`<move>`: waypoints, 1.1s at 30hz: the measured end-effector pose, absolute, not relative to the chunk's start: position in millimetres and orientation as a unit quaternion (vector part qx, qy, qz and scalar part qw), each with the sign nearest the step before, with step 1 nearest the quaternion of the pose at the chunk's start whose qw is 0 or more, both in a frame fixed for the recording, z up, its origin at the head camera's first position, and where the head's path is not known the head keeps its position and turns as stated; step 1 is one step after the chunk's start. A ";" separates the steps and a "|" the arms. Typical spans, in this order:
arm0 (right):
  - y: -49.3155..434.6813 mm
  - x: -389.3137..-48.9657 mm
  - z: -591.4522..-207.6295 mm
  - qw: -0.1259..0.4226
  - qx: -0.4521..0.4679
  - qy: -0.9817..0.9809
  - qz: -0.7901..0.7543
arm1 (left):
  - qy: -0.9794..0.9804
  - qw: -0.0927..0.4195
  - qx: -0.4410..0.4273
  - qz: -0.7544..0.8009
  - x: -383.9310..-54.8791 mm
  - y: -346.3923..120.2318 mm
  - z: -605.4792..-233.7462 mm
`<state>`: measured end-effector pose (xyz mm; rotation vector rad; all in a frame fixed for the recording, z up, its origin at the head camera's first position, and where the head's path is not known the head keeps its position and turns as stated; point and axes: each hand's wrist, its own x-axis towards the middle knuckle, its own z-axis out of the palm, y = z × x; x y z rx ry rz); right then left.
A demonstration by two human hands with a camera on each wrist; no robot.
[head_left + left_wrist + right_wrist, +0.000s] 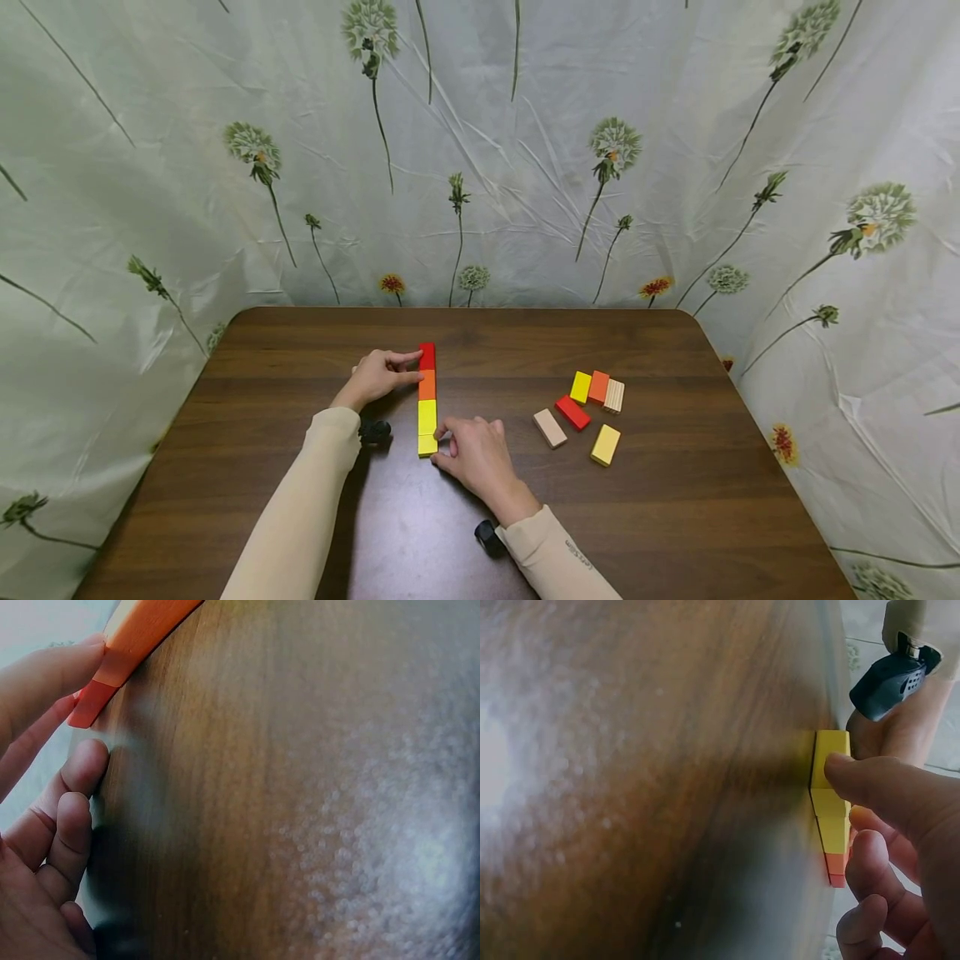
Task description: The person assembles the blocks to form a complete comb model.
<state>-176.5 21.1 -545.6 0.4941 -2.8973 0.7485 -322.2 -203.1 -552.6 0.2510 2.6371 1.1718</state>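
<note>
The row of blocks (427, 419) lies flat between the two hands on the table, pointing away from the person, with its pieces end to end: red block (427, 357) farthest, then orange block (427, 385), farther yellow block (427, 415) and nearer yellow block (427, 444). Neither hand pinches a piece. The left hand (378, 379) lies along the left side with its fingers extended, one tip at the red block and the thumb at the orange one. The right hand (477, 454) has relaxed fingers; its thumb rests on the end of the nearer yellow block and its index finger touches the right side (the right wrist view shows this corner best).

A black wrist camera (375, 432) sits under the left cuff, another wrist camera (491, 538) under the right, and both sleeves (296, 508) are cream. Out to the right lie a loose yellow block (581, 388), a loose orange block (597, 387) and a striped block (613, 397), side by side. Nearer the person are a loose red block (573, 413), a pale block (550, 428) and a light yellow block (606, 445). Beyond the dark wooden table (675, 500) hangs a pale curtain (525, 217) printed with dandelions.
</note>
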 end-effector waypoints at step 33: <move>126.9 -173.9 -525.5 0.021 0.012 -0.944 0.329 | 0.903 0.126 0.079 0.403 -318.3 -201.5 -548.7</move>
